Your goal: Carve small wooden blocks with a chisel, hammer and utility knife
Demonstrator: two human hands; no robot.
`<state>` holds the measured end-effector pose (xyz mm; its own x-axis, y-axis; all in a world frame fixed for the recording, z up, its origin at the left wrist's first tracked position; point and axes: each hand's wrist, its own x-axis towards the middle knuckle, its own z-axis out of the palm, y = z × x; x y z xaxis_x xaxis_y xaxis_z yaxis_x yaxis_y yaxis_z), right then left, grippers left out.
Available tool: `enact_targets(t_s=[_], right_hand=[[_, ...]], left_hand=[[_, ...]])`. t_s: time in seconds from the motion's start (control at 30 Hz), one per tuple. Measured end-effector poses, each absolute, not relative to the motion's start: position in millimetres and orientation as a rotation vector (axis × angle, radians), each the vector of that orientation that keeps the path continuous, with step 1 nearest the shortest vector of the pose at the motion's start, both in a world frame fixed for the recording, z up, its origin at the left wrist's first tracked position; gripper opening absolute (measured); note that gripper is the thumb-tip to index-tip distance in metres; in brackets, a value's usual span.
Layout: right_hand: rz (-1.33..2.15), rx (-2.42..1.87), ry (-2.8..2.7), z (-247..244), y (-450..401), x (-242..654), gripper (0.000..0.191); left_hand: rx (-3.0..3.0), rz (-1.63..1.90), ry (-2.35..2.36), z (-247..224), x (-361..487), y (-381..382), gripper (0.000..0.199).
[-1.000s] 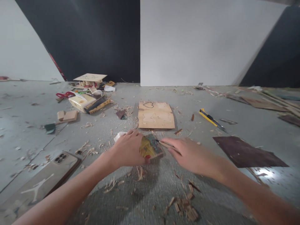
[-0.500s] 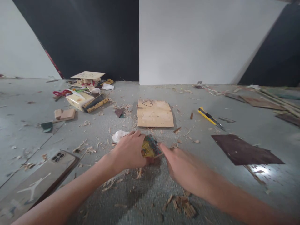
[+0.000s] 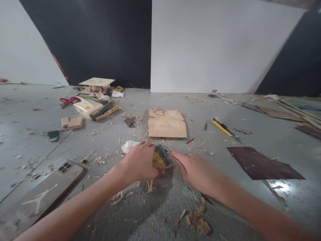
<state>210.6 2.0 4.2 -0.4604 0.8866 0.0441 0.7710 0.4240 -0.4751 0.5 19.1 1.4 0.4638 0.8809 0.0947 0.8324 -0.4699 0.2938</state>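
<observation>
My left hand (image 3: 141, 160) is closed on the left side of a small patterned panel (image 3: 160, 157), yellow and teal with painted lines. That hand keeps it close to the floor, covering part of it. At the panel's right side, my right hand (image 3: 192, 167) is closed with the index finger stretched forward. A thin dark tool (image 3: 166, 151) with a shiny tip shows just past that finger, against the panel's face; the rest of it is hidden in the hand. Crumpled white tissue (image 3: 129, 146) lies beside my left fingers.
Ahead lies a wooden sheet (image 3: 167, 125) with a drawn heart. A yellow utility knife (image 3: 225, 129) and dark sandpaper (image 3: 264, 164) are on the right. On the left are a phone (image 3: 42, 195), wood blocks (image 3: 72, 123) and a cluttered pile. Shavings (image 3: 199, 221) litter the floor.
My right hand has shifted slightly forward and left over the panel, with the dark tool's tip moving along its face. My left hand keeps its hold; the whole view has shifted a little.
</observation>
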Motion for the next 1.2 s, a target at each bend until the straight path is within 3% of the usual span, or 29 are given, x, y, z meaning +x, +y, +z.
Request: enact_targets(t_s=[0.43, 0.77, 1.0, 1.2], right_hand=[[0.527, -1.388, -2.399, -10, 25, 208, 0.036], [0.785, -1.492, -2.421, 30, 27, 224, 0.036], [0.788, -1.444, -2.499, 34, 29, 230, 0.033], [0.613, -1.443, -2.522, 20, 26, 229, 0.038]], left_hand=[[2.563, 0.269, 1.44, 6, 8, 14, 0.047], [2.539, 0.358, 1.038, 19, -20, 30, 0.061], [2.309, 0.238, 1.428, 18, -32, 38, 0.094], [2.449, 0.333, 1.499, 3, -5, 31, 0.073]])
